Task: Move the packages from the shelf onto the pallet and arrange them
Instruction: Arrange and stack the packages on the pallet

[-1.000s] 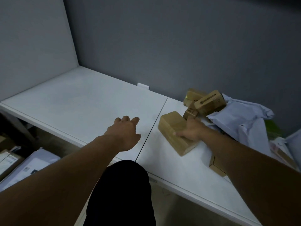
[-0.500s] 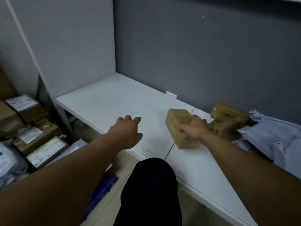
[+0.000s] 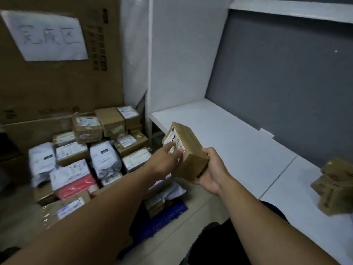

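In front of the shelf (image 3: 238, 142): one brown box (image 3: 191, 155) is held in the air, tilted, clear of the white board and near its front left corner
Right hand (image 3: 214, 173): cups the box from below, fingers curled round its near end in a firm grip
Left hand (image 3: 164, 161): fingers straight, their tips touching the white label (image 3: 172, 141) on the box's left face; it grasps nothing
Changed since half a second ago: the box then stood tipped up on the shelf under the right hand, and the left hand hovered apart over the board; now the box is off the shelf and both hands are on it. The view has swung left, so the pallet has come into sight
Pallet (image 3: 164, 217): one, blue, on the floor left of the shelf, mostly covered by a pile of packages (image 3: 131, 144)
Count on the pallet: at least eight cardboard boxes (image 3: 110, 121), two pale plastic bags (image 3: 105, 159) and one red and white parcel (image 3: 74, 180); overlap hides any others
Count on the shelf: a blurred cluster of small boxes (image 3: 334, 186) at the far right, at least two, exact number unclear
Behind the pile: one tall carton (image 3: 57, 88) bearing one paper sign (image 3: 47, 35) with handwritten characters
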